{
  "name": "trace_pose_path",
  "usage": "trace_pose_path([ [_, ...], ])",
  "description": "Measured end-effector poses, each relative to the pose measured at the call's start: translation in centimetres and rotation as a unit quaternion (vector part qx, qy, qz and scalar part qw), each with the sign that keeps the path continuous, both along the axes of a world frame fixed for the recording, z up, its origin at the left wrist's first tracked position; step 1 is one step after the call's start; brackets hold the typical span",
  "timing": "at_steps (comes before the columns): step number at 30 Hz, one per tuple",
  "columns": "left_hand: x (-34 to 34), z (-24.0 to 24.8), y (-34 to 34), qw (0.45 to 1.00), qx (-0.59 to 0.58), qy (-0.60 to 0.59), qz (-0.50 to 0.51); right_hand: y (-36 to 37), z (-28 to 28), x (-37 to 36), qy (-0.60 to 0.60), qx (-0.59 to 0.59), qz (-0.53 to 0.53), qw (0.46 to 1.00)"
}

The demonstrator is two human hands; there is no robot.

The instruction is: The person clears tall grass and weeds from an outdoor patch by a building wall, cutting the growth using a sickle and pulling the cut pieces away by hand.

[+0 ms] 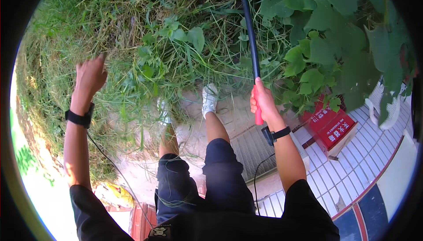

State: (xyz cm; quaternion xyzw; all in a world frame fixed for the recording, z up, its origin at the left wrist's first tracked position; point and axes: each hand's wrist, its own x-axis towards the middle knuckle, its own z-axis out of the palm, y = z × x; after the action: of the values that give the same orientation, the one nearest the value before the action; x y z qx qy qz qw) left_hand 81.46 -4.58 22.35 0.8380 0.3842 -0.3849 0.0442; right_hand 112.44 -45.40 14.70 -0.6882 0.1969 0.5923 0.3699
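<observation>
Right hand (263,100): yours was wrapped round the pole (251,38), clamped at the red handle (258,117), thumb lying up along it.
Pole: ran from that fist away from you, leaning a touch left, its far part reaching into the grass (128,25). Your right was the near hand, obviously; the left was well apart from it.
Pole looks: long, thin, straight. Black shaft, red at your end, greyish bit near the top. Couldn't tell what was on the far tip, the greenery hid it.
Left hand (90,77): out over the grass on the other side, fingers curled. Honestly can't say if it had a stem pinched or nothing.
Wrists: dark band (80,118) on the left, another (276,135) on the right, thin cables trailing off both.
Feet: white shoes (210,100) right at the grass edge, between your hands, loose blades on your dark shorts (222,166).
Right side: big leaves (328,42) beyond the pole, then a red box (327,131) by white tiles (352,166).
Lower left: something yellow (115,193), maybe a bag.
</observation>
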Motion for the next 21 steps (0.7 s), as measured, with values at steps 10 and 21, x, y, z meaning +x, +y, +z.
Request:
trace_pose_path([
  [10,24.9,-19.7,-17.3,0.917,-0.023,-0.396,0.032,-1.5,-1.9,-0.3,-0.017,-0.017,0.017,1.000],
  [21,27.6,-39.7,-20.9,0.935,-0.030,-0.303,0.185,-3.9,-4.2,-1.0,-0.053,-0.030,0.037,0.997],
])
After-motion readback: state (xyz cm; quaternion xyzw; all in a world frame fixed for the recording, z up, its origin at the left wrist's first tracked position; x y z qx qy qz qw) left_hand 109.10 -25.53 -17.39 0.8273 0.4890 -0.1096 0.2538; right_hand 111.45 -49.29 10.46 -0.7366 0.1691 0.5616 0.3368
